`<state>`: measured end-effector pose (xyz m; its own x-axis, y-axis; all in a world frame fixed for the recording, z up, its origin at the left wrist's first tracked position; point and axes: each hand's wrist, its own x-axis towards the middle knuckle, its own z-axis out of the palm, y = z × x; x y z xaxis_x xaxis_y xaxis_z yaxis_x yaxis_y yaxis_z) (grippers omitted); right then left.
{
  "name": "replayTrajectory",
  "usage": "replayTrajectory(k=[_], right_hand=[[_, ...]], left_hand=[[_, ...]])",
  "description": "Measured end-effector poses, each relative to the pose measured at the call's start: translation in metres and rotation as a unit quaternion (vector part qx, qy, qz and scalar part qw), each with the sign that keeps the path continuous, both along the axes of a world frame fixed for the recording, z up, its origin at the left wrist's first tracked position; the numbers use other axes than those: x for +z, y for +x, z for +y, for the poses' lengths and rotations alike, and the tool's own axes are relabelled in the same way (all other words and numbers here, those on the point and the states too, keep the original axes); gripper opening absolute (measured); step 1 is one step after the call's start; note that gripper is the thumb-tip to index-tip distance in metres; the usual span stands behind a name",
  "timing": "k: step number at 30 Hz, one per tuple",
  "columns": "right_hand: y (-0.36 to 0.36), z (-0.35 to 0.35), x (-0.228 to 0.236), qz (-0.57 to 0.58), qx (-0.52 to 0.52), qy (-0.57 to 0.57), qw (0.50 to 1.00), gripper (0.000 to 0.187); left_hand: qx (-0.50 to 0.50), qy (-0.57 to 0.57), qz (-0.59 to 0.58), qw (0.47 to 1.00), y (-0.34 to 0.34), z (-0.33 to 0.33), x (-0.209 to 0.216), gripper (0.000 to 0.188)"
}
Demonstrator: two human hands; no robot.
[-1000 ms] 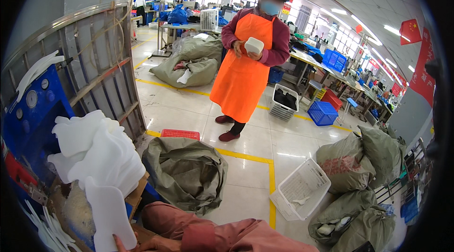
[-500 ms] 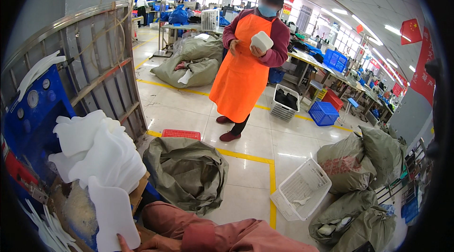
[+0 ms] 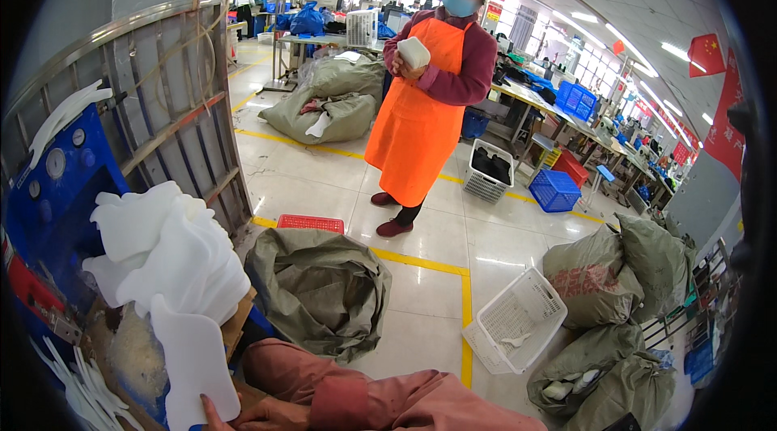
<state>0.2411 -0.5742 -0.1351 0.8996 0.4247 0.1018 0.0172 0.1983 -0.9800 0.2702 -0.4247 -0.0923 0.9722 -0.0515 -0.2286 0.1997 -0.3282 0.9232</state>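
Observation:
At the lower left, a white foam sheet [image 3: 193, 358] with a curved outline stands against a stack of similar sheets [image 3: 174, 257]. My left hand [image 3: 214, 415] has a finger laid on its lower edge, and the sheet appears gripped there; the rest of that hand is cut off by the frame. Just beside it, my right hand [image 3: 275, 413] reaches across from a pink sleeve. Its fingers are partly hidden, so I cannot tell whether they hold anything. Facing me, a person [image 3: 429, 91] in an orange apron holds a white block [image 3: 413, 53] with both hands.
A blue machine with gauges [image 3: 69, 172] stands left of the stack. An open grey-green sack [image 3: 320, 293] lies ahead, with a red crate [image 3: 311, 224] behind it. To the right are a white basket [image 3: 518, 322] and several full sacks [image 3: 595, 277].
The person in the apron has brought a second hand to the white block and moved it leftward and up. My hands and the foam sheet have hardly moved.

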Motion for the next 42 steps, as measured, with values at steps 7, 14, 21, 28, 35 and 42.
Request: replayTrajectory(k=[7,14,21,28,35,42], right_hand=[[0.001,0.000,-0.002,0.004,0.003,-0.013,1.000,0.032],[0.006,0.004,-0.015,-0.006,0.007,0.014,1.000,0.033],[0.006,0.002,-0.016,0.018,0.019,0.000,1.000,0.034],[0.006,0.001,-0.013,0.020,0.017,-0.002,1.000,0.035],[0.005,0.004,-0.013,0.024,0.010,-0.001,1.000,0.034],[0.005,0.005,-0.017,0.003,0.012,0.018,1.000,0.031]], left_hand=[[0.001,-0.039,0.021,0.999,0.000,-0.002,-0.002,0.056],[0.004,-0.090,0.049,0.995,0.001,-0.005,-0.005,0.057],[0.008,-0.148,0.080,0.986,0.004,-0.006,-0.008,0.057],[0.014,-0.199,0.108,0.974,0.007,-0.007,-0.011,0.057],[0.016,-0.240,0.132,0.962,0.011,-0.005,-0.014,0.057],[0.015,-0.277,0.156,0.948,0.012,-0.003,-0.018,0.058]])
